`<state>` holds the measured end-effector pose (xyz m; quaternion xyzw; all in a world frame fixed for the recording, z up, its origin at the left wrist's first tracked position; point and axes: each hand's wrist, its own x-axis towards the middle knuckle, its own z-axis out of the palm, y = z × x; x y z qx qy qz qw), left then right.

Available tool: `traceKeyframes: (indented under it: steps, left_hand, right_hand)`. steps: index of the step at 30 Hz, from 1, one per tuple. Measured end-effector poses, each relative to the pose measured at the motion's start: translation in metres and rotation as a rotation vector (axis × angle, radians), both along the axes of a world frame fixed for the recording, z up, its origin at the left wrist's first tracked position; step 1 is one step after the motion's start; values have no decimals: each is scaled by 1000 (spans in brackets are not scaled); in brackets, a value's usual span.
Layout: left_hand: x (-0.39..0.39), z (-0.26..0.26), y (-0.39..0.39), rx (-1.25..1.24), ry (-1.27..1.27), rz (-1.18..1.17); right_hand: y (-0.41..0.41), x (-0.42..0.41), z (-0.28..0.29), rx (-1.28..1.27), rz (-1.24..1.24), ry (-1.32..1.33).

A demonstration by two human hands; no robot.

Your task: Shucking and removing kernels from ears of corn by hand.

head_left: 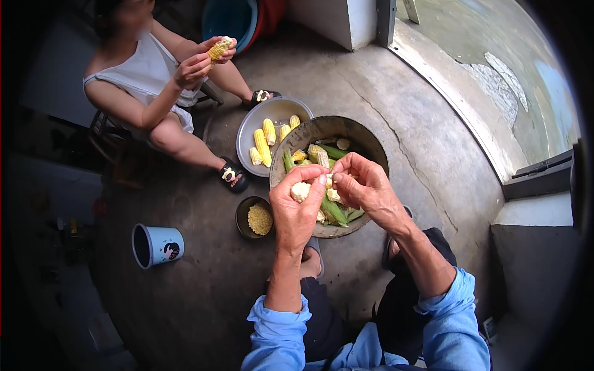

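Observation:
My left hand (299, 199) is closed round an ear of corn (300, 191), whose pale end shows between thumb and palm. Just right of it, my right hand (369, 188) pinches a small pale piece at the fingertips, too small and partly covered to name. Both hands meet above a large round metal basin (334, 233) holding green husks (335, 212) and several stripped or partly stripped cobs (319, 155). Beside it, a wide grey basin (246, 146) holds several yellow ears of corn (262, 147). A small dark bowl (242, 230) contains loose kernels (260, 220).
A seated person (134, 83) at the upper left holds an ear of corn (219, 48) in both hands. A light blue bucket (160, 246) lies on its side on the cracked concrete floor. Large tubs (253, 23) stand at the top, and a doorway sill (445, 102) curves along the right.

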<state>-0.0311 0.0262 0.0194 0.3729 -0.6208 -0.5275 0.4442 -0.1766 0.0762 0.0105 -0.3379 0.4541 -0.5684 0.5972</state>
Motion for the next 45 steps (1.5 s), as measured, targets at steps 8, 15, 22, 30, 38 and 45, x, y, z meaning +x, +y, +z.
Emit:
traceKeyframes:
  steps: [8, 15, 22, 30, 38, 45]
  left_hand:
    - [-7, 0, 4, -305, -313, 50]
    - [-13, -6, 9, -365, -300, 102]
    - [-10, -11, 5, 299, 99, 56]
    - [5, -26, -16, 569, 547, 98]
    - [9, -27, -26, 762, 865, 109]
    - [5, -27, -23, 713, 917, 138]
  right_hand:
    - [-1, 1, -5, -88, -122, 376]
    - [3, 9, -6, -161, -233, 515]
    - [2, -6, -1, -82, -40, 94]
    - [1, -8, -2, -15, 20, -328]
    - [9, 10, -14, 149, 39, -205]
    - [8, 20, -19, 102, 55, -258]
